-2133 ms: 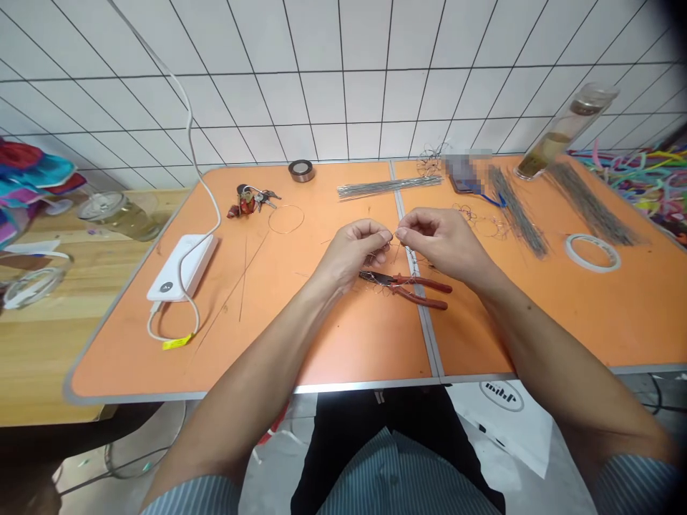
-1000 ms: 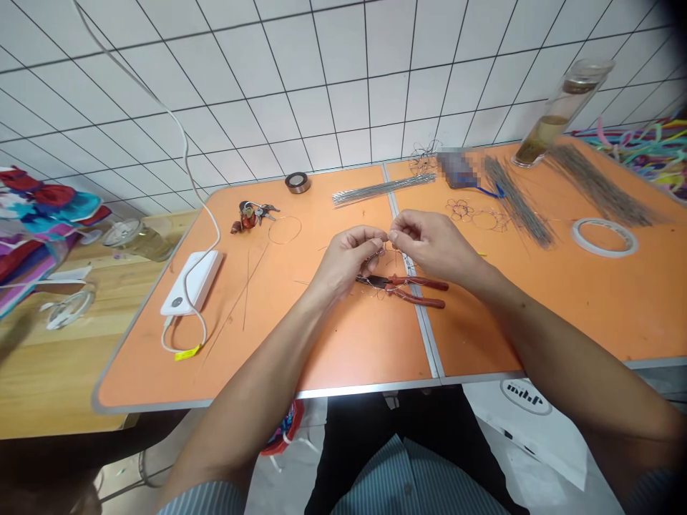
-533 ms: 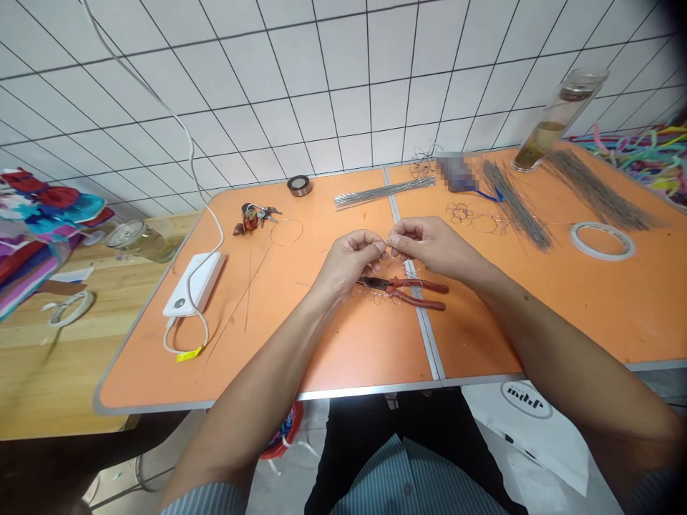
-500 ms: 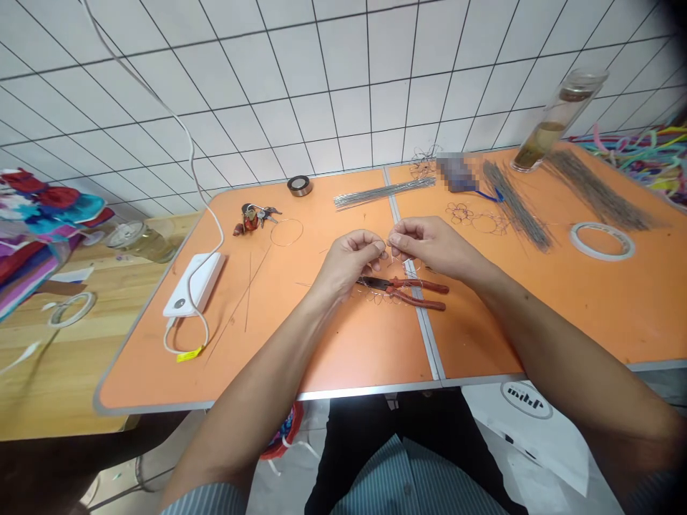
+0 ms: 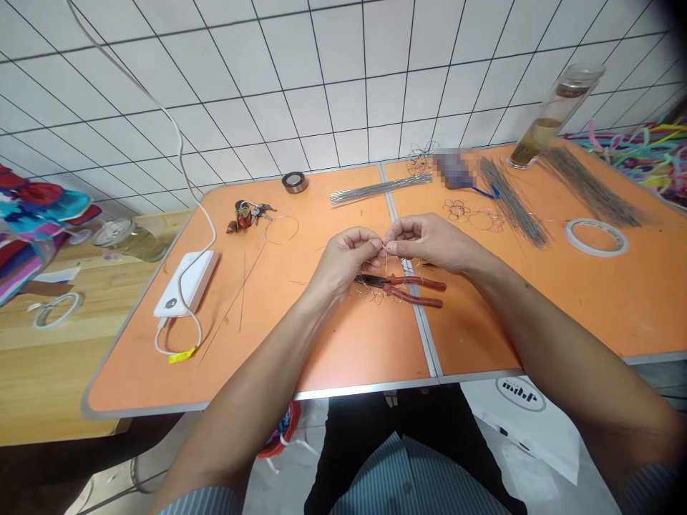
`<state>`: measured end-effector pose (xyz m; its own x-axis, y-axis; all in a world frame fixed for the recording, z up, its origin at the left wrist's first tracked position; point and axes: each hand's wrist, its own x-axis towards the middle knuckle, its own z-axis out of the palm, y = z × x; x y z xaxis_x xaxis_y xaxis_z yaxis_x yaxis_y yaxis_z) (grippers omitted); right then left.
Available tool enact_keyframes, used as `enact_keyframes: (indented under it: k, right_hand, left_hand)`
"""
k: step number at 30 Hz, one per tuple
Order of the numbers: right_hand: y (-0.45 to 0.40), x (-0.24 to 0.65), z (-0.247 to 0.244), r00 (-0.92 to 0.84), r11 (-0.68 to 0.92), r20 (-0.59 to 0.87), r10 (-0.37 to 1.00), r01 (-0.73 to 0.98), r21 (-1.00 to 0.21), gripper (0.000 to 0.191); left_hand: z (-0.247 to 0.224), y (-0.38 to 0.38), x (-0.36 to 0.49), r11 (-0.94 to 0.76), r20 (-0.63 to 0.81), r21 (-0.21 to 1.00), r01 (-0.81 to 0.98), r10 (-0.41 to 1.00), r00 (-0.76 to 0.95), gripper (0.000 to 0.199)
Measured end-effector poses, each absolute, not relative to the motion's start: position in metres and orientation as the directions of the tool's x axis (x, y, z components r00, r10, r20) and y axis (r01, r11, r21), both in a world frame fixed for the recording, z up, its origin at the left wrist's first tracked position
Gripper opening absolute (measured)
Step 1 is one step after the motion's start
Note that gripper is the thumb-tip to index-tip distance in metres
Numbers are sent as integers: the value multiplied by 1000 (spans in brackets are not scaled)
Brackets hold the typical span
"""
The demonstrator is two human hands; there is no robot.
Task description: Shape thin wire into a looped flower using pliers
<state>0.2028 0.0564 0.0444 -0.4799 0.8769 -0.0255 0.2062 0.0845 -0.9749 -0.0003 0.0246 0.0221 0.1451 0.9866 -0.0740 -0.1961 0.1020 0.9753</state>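
My left hand [image 5: 351, 257] and my right hand [image 5: 418, 239] meet fingertip to fingertip above the orange table [image 5: 343, 350]. Both are pinched on a thin wire [image 5: 386, 262], of which only a short piece shows below the fingers. Just beneath them lie pliers with red handles [image 5: 416, 286], their dark jaws pointing left under my left hand. Thin wire loops [image 5: 376, 295] surround the pliers' head.
At the left are a white power bank [image 5: 187, 285] with a cable, keys [image 5: 250, 216] and a wire ring [image 5: 282, 229]. Black tape [image 5: 295, 182] and wire bundles [image 5: 381, 189] lie behind. A tilted glass bottle [image 5: 555, 118] and a white tape ring [image 5: 597, 237] are at right.
My fingertips have come closer together, with the right hand shifted slightly left. The whole view has also moved a little.
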Motion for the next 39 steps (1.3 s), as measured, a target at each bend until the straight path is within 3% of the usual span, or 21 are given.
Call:
enact_keyframes:
  k: [11, 19, 28, 39]
  right_hand:
    - [50, 197, 49, -444, 186, 41, 895, 288, -939, 12]
    - [48, 195, 48, -417, 178, 47, 907, 280, -943, 15]
    - [46, 193, 49, -397, 157, 27, 917, 300, -941, 10]
    - [49, 193, 42, -443, 119, 0, 896, 241, -963, 23]
  left_hand:
    - [26, 23, 0, 117, -92, 975, -187, 986, 140, 28]
    - [24, 24, -1, 73, -34, 974, -216, 983, 178, 27]
    - [27, 23, -3, -29, 48, 993, -110, 984, 173, 23]
    - [23, 25, -3, -7, 20, 993, -119, 994, 110, 29]
